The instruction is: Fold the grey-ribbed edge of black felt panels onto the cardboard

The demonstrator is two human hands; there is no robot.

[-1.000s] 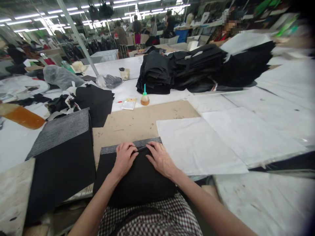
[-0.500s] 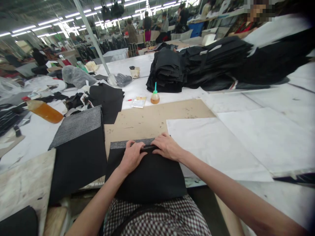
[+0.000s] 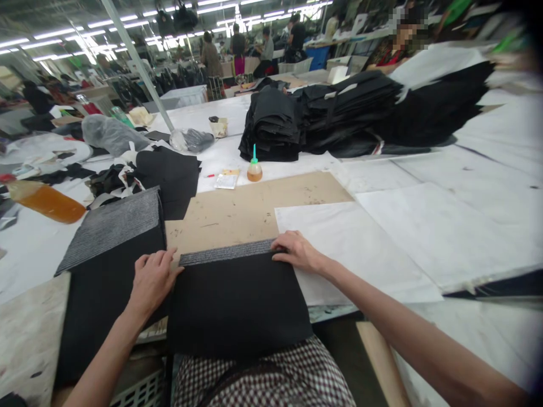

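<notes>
A black fabric piece [image 3: 237,299] with a grey ribbed top band lies in front of me on a brown cardboard sheet [image 3: 250,212] and hangs over the table edge onto my lap. My left hand [image 3: 151,280] rests at the piece's top left corner, fingers stretched out flat. My right hand [image 3: 297,251] presses on the top right corner, fingers curled on the ribbed band. A stack of similar black and grey pieces [image 3: 110,254] lies just left of my left hand.
White paper sheets [image 3: 360,249] cover the table to the right. A small glue bottle [image 3: 254,169] and a packet [image 3: 225,180] stand behind the cardboard. Folded black garments [image 3: 339,116] are piled at the back. An orange-liquid bottle [image 3: 44,202] lies far left. Other people work beyond.
Both hands have slid apart from the middle of the ribbed band to its two outer corners. The fabric's top edge now lies flat and stretched out.
</notes>
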